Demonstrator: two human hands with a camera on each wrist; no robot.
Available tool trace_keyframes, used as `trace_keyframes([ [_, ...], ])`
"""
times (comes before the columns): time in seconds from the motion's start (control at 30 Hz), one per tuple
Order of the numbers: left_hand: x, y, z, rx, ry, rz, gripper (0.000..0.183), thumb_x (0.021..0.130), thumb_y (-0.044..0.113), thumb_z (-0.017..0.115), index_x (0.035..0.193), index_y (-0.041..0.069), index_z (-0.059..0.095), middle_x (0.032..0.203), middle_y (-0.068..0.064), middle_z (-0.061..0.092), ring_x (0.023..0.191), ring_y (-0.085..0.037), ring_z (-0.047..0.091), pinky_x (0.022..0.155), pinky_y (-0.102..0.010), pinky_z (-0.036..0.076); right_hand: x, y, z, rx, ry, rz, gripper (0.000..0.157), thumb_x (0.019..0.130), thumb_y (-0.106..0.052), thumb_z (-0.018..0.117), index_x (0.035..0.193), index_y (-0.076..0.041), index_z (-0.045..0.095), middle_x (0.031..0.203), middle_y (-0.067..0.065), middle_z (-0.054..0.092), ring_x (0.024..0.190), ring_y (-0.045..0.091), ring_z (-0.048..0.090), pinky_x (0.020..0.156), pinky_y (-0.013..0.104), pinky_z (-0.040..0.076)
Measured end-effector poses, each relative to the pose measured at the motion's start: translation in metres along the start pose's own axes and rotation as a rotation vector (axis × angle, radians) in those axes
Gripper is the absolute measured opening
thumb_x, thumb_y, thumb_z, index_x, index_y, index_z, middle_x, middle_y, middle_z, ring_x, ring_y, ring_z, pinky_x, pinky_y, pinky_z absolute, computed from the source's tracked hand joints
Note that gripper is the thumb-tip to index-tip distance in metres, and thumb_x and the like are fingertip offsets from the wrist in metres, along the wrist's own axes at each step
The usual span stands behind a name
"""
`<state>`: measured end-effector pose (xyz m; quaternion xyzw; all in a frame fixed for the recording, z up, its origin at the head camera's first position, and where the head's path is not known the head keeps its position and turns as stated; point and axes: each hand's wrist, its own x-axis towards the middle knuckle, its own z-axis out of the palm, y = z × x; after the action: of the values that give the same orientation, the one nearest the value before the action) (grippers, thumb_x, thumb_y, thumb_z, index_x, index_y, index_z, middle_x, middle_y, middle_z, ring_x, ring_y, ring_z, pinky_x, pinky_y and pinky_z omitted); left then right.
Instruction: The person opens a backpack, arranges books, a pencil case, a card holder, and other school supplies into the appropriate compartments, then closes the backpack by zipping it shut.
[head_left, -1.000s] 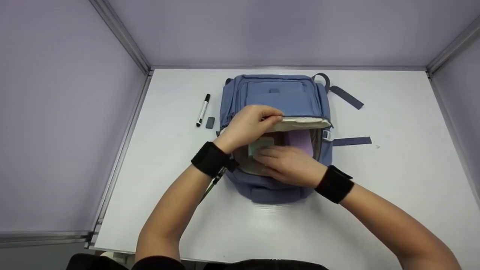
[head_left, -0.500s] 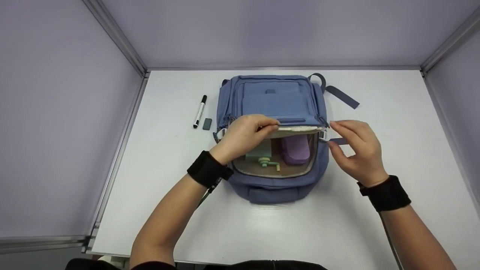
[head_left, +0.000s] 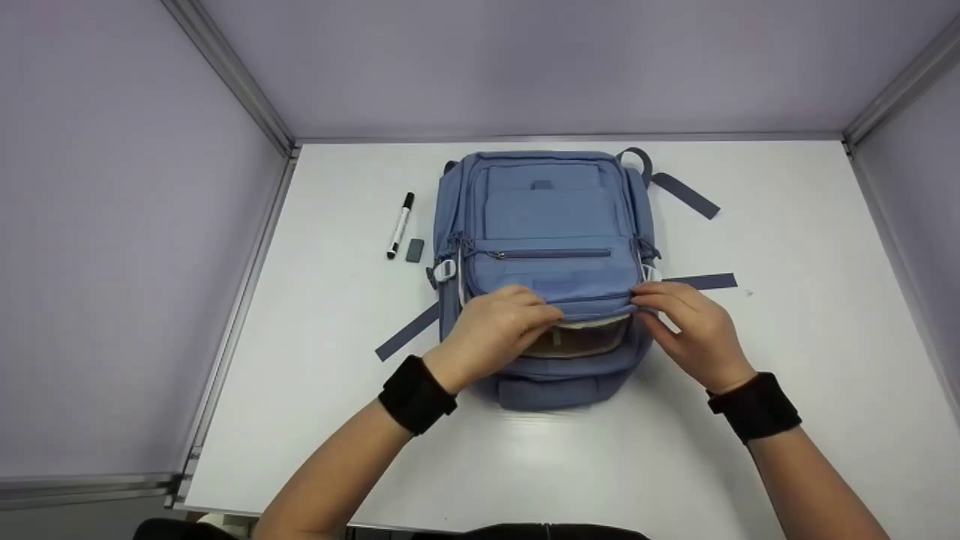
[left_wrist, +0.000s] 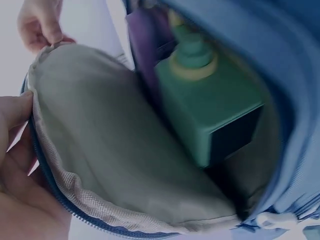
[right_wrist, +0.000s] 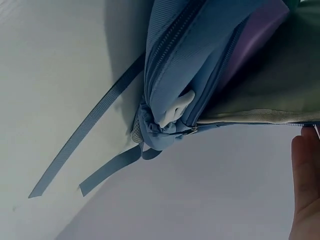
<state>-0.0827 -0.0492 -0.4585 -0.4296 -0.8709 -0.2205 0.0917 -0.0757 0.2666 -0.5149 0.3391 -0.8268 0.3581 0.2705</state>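
A blue backpack (head_left: pixel 551 214) lies on the white table, its front compartment unzipped. My left hand (head_left: pixel 499 334) pinches the middle of the front flap's (head_left: pixel 559 285) edge. At the flap's right end, my right hand (head_left: pixel 690 330) grips the same edge between thumb and fingers. The flap hangs low over the opening, leaving a narrow gap. Inside, the left wrist view shows a green box-shaped thing (left_wrist: pixel 210 100) with a round knob on one face. Beside it stands a purple case (left_wrist: pixel 145 47), partly hidden. The pale lining (left_wrist: pixel 110 135) faces that camera.
Left of the backpack lie a black-and-white marker (head_left: pixel 400 225) and a small dark grey block (head_left: pixel 415 250). Loose straps stick out at the upper right (head_left: pixel 686 195), the right (head_left: pixel 701 281) and the left (head_left: pixel 407 331). Grey panels (head_left: pixel 555 67) enclose the table.
My right hand has left the compartment and taken hold of the flap's right edge. My left hand has brought the flap down toward me, covering most of the contents in the head view.
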Motion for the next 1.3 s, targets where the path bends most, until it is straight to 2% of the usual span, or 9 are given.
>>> trace_keyframes([
  [0.23, -0.023, 0.002, 0.033, 0.136, 0.051, 0.115, 0.018, 0.101, 0.017, 0.065, 0.11, 0.022, 0.08, 0.1, 0.006, 0.073, 0.106, -0.018, 0.065, 0.085, -0.026, 0.056, -0.022, 0.0, 0.007, -0.079, -0.119, -0.031, 0.035, 0.072, 0.011, 0.084, 0.102, -0.005, 0.075, 0.112, 0.009, 0.072, 0.105, 0.026, 0.068, 0.101, 0.02, 0.044],
  [0.37, -0.03, 0.001, 0.044, 0.216, 0.016, 0.164, 0.021, 0.1, 0.013, 0.063, 0.109, 0.023, 0.079, 0.1, 0.005, 0.071, 0.107, -0.02, 0.063, 0.088, -0.03, 0.055, -0.03, 0.002, 0.012, -0.064, -0.148, -0.047, 0.035, 0.07, 0.011, 0.085, 0.099, -0.006, 0.075, 0.108, 0.008, 0.071, 0.105, 0.027, 0.067, 0.096, 0.026, 0.048],
  [0.47, -0.034, -0.001, 0.051, 0.241, -0.017, 0.191, 0.022, 0.101, 0.014, 0.06, 0.111, 0.021, 0.078, 0.103, 0.002, 0.07, 0.11, -0.022, 0.061, 0.093, -0.033, 0.053, -0.034, 0.003, 0.014, -0.068, -0.173, -0.057, 0.035, 0.07, 0.011, 0.086, 0.097, -0.007, 0.075, 0.106, 0.007, 0.07, 0.103, 0.026, 0.066, 0.091, 0.03, 0.05],
  [0.8, -0.042, -0.008, 0.066, 0.209, -0.03, 0.166, 0.02, 0.104, 0.021, 0.061, 0.112, 0.021, 0.079, 0.112, 0.0, 0.069, 0.118, -0.024, 0.059, 0.105, -0.036, 0.046, -0.039, 0.006, 0.017, -0.054, -0.213, -0.08, 0.029, 0.073, 0.007, 0.083, 0.098, -0.007, 0.076, 0.105, 0.007, 0.069, 0.1, 0.024, 0.066, 0.086, 0.033, 0.052],
  [0.97, -0.047, -0.011, 0.068, 0.201, -0.092, 0.155, 0.032, 0.104, 0.041, 0.059, 0.12, 0.021, 0.077, 0.122, -0.001, 0.067, 0.127, -0.024, 0.054, 0.112, -0.038, 0.04, -0.044, 0.008, 0.017, -0.065, -0.252, -0.075, 0.024, 0.08, -0.003, 0.076, 0.104, -0.007, 0.077, 0.11, 0.008, 0.069, 0.103, 0.024, 0.066, 0.086, 0.036, 0.053],
  [1.13, -0.051, -0.012, 0.069, 0.245, -0.128, 0.177, 0.042, 0.102, 0.049, 0.059, 0.128, 0.02, 0.073, 0.13, -0.001, 0.063, 0.131, -0.024, 0.05, 0.113, -0.039, 0.039, -0.042, 0.011, 0.014, -0.051, -0.254, -0.023, 0.024, 0.085, -0.006, 0.068, 0.106, -0.008, 0.078, 0.11, 0.006, 0.07, 0.103, 0.022, 0.067, 0.088, 0.032, 0.051],
  [1.2, -0.051, -0.011, 0.069, 0.253, -0.126, 0.176, 0.039, 0.103, 0.046, 0.059, 0.127, 0.02, 0.074, 0.131, -0.001, 0.062, 0.131, -0.024, 0.05, 0.112, -0.039, 0.039, -0.038, 0.014, 0.013, -0.042, -0.219, 0.023, 0.025, 0.085, -0.002, 0.066, 0.106, -0.008, 0.079, 0.108, 0.005, 0.072, 0.101, 0.021, 0.068, 0.089, 0.028, 0.05],
  [1.3, -0.048, -0.008, 0.068, 0.255, -0.112, 0.167, 0.032, 0.104, 0.04, 0.059, 0.123, 0.021, 0.076, 0.13, 0.0, 0.063, 0.128, -0.023, 0.052, 0.111, -0.038, 0.041, -0.027, 0.022, 0.01, -0.07, -0.132, 0.139, 0.029, 0.085, 0.005, 0.067, 0.109, -0.007, 0.078, 0.105, 0.005, 0.073, 0.098, 0.023, 0.068, 0.089, 0.027, 0.05],
])
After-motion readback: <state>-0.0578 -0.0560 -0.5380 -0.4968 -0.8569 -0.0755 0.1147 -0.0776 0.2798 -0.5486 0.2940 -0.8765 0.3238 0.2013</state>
